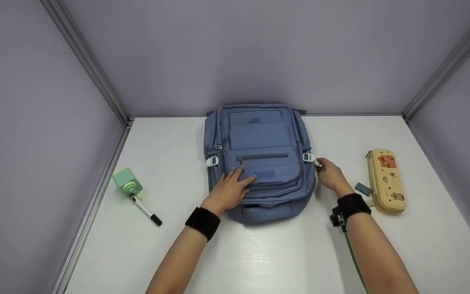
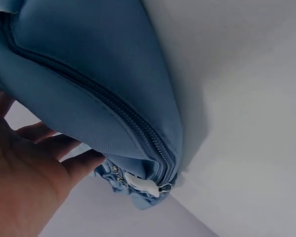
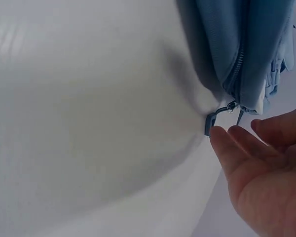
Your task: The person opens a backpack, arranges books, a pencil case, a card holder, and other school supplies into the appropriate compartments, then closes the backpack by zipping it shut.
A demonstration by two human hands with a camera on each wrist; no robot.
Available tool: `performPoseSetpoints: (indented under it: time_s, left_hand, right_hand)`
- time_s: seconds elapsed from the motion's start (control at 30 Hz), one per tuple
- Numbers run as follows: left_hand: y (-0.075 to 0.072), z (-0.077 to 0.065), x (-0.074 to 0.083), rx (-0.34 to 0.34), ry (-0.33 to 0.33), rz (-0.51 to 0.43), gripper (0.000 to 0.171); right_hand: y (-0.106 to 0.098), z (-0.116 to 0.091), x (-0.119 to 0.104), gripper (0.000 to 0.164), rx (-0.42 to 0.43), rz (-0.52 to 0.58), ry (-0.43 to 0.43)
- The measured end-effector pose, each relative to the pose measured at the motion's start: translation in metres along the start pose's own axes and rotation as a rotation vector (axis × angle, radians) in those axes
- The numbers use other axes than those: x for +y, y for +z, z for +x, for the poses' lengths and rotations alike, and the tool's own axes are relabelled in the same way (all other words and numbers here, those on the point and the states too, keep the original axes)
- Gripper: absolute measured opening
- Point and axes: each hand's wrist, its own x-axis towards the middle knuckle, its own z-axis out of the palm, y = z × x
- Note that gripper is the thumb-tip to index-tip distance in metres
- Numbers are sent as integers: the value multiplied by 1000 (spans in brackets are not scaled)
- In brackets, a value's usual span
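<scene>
The left hand (image 1: 229,194) is resting spread on the central backpack (image 1: 259,136), its label (image 1: 264,174) unreadable; the right hand (image 1: 331,176) is touching a zipper pull (image 3: 210,123), pinching uncertain. A pencil case (image 1: 386,179) is lying right.

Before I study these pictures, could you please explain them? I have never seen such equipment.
No robot here: a person works bare-handed. The wide picture comes from a camera on the head; the other two come from wrist cameras. On the white table lies a blue backpack. To its left are a green object and a black-and-white marker; to its right, a yellow case and a small dark block. The left hand rests on the backpack's front. The right hand is at its right side, fingertips at a zipper pull; I cannot tell whether they pinch it.
</scene>
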Motion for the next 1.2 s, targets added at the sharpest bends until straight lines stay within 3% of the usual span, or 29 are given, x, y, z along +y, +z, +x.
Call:
performPoseSetpoints:
  time_s: [0.2,0.33,0.57,0.73,0.83,0.93,1.1,1.2]
  left_hand:
    - [2,-1,-1,-18,0,-13,46]
    - [3,0,-1,-18,1,-10,46]
    - [6,-1,-1,-14,-1,-15,45]
    - [6,0,-1,-20,-7,-20,45]
    - [7,0,-2,-24,-6,-24,45]
    - [7,0,-2,-16,1,-35,45]
    - [10,-2,-3,-21,24,-65,48]
    - [12,-2,-4,-27,38,-60,46]
  right_hand:
    - [7,3,-2,53,-68,-101,19]
    - [11,4,-2,45,-56,-193,13]
    - [18,1,-3,24,83,-322,13]
    - [26,2,1,21,239,-382,-57]
    - [30,4,4,17,328,-381,-98]
    - [32,6,6,12,359,-336,-94]
    - [29,8,6,24,306,-190,-10]
    - [25,7,7,27,275,-157,14]
